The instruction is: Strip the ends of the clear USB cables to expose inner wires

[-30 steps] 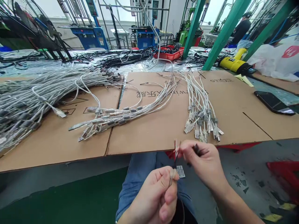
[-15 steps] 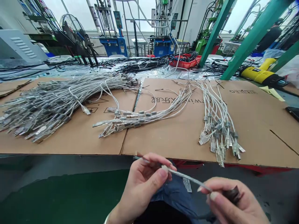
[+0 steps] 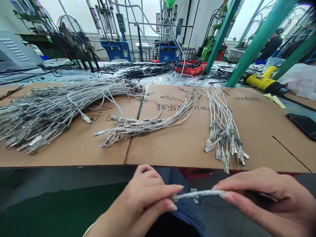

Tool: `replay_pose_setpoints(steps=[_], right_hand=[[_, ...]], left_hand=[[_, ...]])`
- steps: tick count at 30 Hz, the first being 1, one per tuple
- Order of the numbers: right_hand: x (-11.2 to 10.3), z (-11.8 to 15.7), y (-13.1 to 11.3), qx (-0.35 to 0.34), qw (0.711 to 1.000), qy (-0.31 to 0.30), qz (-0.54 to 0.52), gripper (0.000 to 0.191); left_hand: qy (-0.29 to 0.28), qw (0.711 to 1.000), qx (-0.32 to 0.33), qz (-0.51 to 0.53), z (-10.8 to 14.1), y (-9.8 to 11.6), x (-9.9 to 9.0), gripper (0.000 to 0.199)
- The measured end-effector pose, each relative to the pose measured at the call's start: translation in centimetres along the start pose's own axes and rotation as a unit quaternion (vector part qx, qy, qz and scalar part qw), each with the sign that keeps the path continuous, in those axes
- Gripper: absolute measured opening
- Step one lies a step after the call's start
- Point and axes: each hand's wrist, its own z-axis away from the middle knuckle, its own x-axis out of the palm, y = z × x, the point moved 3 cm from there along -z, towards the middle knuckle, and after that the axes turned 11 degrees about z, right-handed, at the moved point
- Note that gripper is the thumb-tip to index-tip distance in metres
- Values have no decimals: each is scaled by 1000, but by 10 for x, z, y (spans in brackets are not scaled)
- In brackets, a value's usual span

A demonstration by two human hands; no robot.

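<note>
Between my two hands, below the cardboard's front edge, a short stretch of clear silver-braided cable point(image 3: 197, 194) runs nearly level. My left hand point(image 3: 145, 197) pinches its left end between thumb and forefinger, at a small greyish piece mostly covered by the fingers. The thumb and forefinger of my right hand point(image 3: 271, 194) grip the cable farther right. A thin dark edge of something shows inside the right palm; what it is cannot be made out. Beyond my hands lie a small bunch of similar USB cables point(image 3: 148, 126) and another bunch point(image 3: 223, 136), both with grey cylindrical beads.
A large heap of silver USB cables point(image 3: 61, 108) covers the left of the cardboard sheet point(image 3: 163, 151). At the right lie a black phone point(image 3: 302, 125) and a yellow heat gun point(image 3: 261, 82). Farther back are black cables, a red tray point(image 3: 191, 69), a fan point(image 3: 74, 39) and green posts point(image 3: 261, 42).
My left hand has turned knuckles-up and covers the cable's left end. My right hand has moved up and right, and the cable is now nearly level. The view has shifted slightly right.
</note>
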Motion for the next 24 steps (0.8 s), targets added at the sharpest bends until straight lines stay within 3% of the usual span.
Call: replay_pose_setpoints(steps=[2, 5, 8, 11, 14, 16, 17, 20, 24], right_hand=[[-5, -10, -4, 19, 999, 37, -19, 17], [-3, -25, -10, 65, 986, 62, -141, 9], [12, -42, -18, 95, 949, 40, -297, 14], [26, -53, -15, 112, 942, 43, -314, 27], [31, -51, -1, 124, 952, 121, -253, 26], [31, -41, 7, 127, 955, 156, -218, 15], [31, -34, 8, 126, 958, 150, -210, 5], [36, -17, 4, 119, 965, 69, -224, 16], [48, -11, -6, 155, 938, -37, -308, 8]], left_hand=[[-3, 990, -86, 110, -4, -8, 15, 21], [-24, 912, -190, 362, -3, -17, 39, 28], [-81, 837, -191, 506, 4, -17, 53, 28], [-74, 796, -153, 581, 10, -18, 58, 25], [4, 802, -132, 583, 11, -25, 62, 26], [64, 811, -154, 561, 9, -29, 65, 27], [84, 814, -176, 547, 8, -30, 66, 29], [103, 819, -245, 509, 4, -28, 70, 33], [95, 819, -274, 495, -2, -24, 73, 35]])
